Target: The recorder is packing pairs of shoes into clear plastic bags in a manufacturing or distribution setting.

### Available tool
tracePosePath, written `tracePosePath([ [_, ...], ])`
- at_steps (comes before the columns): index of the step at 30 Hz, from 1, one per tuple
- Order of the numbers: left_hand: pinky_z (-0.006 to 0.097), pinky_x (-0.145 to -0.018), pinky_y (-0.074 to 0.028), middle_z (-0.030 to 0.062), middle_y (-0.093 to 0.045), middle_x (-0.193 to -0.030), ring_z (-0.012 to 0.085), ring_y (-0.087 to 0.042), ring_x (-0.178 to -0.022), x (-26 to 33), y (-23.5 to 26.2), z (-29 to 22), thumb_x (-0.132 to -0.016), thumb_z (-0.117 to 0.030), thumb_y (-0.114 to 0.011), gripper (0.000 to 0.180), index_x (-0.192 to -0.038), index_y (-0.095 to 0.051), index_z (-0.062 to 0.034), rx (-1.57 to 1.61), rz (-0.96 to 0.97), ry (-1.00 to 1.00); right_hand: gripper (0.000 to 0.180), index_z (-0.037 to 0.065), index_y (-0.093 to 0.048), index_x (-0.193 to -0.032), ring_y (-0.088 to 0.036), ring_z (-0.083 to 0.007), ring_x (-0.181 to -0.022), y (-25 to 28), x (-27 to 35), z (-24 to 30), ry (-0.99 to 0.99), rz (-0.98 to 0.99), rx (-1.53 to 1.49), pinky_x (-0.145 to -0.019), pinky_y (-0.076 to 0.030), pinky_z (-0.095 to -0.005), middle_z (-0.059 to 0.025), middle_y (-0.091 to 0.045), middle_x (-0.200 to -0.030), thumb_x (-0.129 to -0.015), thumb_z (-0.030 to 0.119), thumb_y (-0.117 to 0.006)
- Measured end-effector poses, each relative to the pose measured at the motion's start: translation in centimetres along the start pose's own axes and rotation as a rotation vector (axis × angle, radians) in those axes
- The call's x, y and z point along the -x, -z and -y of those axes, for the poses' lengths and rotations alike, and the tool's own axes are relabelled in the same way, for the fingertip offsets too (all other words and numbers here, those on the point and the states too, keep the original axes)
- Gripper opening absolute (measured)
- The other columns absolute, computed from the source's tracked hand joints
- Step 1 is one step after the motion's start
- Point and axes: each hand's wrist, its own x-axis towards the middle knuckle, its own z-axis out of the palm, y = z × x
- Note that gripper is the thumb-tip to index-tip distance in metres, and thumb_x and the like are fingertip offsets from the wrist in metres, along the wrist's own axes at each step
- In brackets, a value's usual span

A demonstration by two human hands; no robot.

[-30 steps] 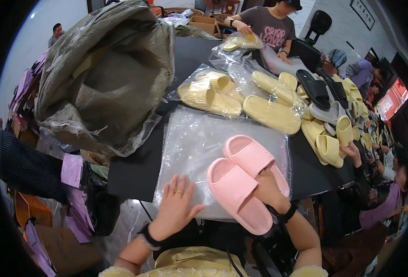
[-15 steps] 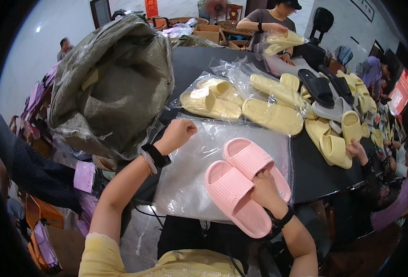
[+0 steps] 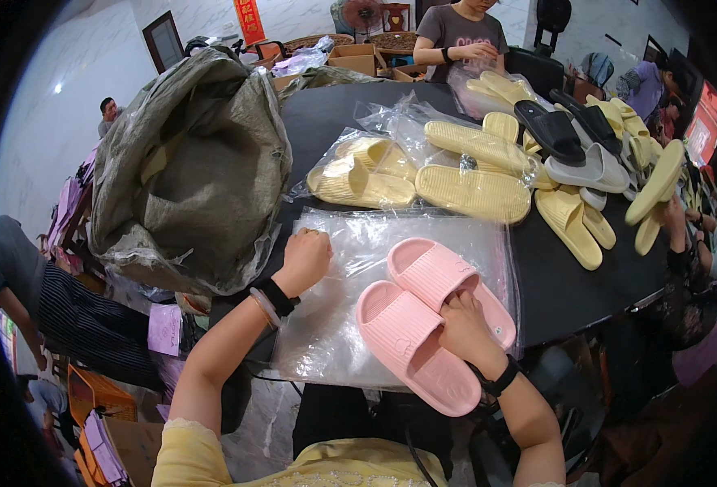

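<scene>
A pair of pink ribbed slippers (image 3: 407, 341) lies side by side over a stack of clear plastic bags (image 3: 318, 341) at the table's near edge. Fingers of my right hand (image 3: 468, 325) are closed on the pair where their inner sides meet. My left hand (image 3: 305, 256) is curled closed over the upper left part of the bag stack. Whatever its fingers pinch, if anything, is hidden. Just beyond the stack, yellow slippers (image 3: 358, 183) lie inside clear bags.
A large open woven sack (image 3: 204, 195) stands at the left. Loose yellow, grey and black slippers (image 3: 549, 130) pile up at the right. Across the table (image 3: 326, 105) a person (image 3: 464, 40) handles bagged yellow slippers. Another person's hand (image 3: 676, 219) holds yellow slippers at the right.
My left hand has moved down and slightly nearer, onto the bags. My right hand and the pink slippers barely shift. The person at the right has lifted yellow slippers; the one across has lowered theirs.
</scene>
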Motion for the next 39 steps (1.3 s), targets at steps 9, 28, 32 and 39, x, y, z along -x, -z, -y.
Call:
tracePosePath([
  [9, 0.029, -0.063, -0.045, 0.0082, -0.058, -0.074, 0.0145, -0.057, -0.072, -1.6, 2.9, 5.4, -0.084, -0.009, -0.058, 0.012, -0.083, -0.052, 0.0007, 1.040, 0.053, 0.399, 0.023, -0.002, -0.064, -0.085, -0.045, -0.0332, -0.097, -0.5, 0.1, -0.3, 0.057, -0.134, 0.011, -0.088, -0.033, -0.0446, -0.0159, -0.057, -0.098, -0.065, 0.003, -0.055],
  [28, 0.040, -0.089, -0.040, 0.0199, -0.045, -0.123, 0.0359, -0.046, -0.111, 4.8, 3.8, 0.3, -0.073, -0.009, -0.066, 0.045, -0.113, -0.047, -0.0023, 0.287, -0.206, -0.044, 0.034, 0.002, -0.062, -0.099, -0.041, -0.0360, -0.104, -0.4, -0.1, -0.7, 0.010, -0.049, -0.048, -0.091, -0.031, -0.0463, -0.0143, -0.053, -0.110, -0.066, 0.001, -0.054],
  [32, 0.046, -0.101, -0.030, 0.0201, -0.035, -0.137, 0.0370, -0.033, -0.127, 14.4, 5.1, -4.8, -0.081, -0.031, -0.061, 0.059, -0.129, -0.039, -0.0029, 0.169, 0.069, -0.094, 0.044, 0.006, -0.060, -0.110, -0.041, -0.0384, -0.108, 0.0, -0.1, -0.4, 0.026, -0.060, -0.065, -0.094, -0.030, -0.0470, -0.0167, -0.053, -0.114, -0.067, 0.002, -0.056],
  [39, 0.048, -0.105, -0.021, 0.0182, -0.025, -0.144, 0.0338, -0.023, -0.133, 18.5, 1.6, -5.6, -0.086, -0.040, -0.051, 0.063, -0.136, -0.034, -0.0056, 0.255, 0.064, 0.068, 0.055, 0.008, -0.054, -0.121, -0.032, -0.0401, -0.124, 4.2, -3.0, 4.5, 0.451, 0.155, -0.297, -0.104, -0.025, -0.0449, -0.0194, -0.046, -0.129, -0.067, 0.004, -0.060],
])
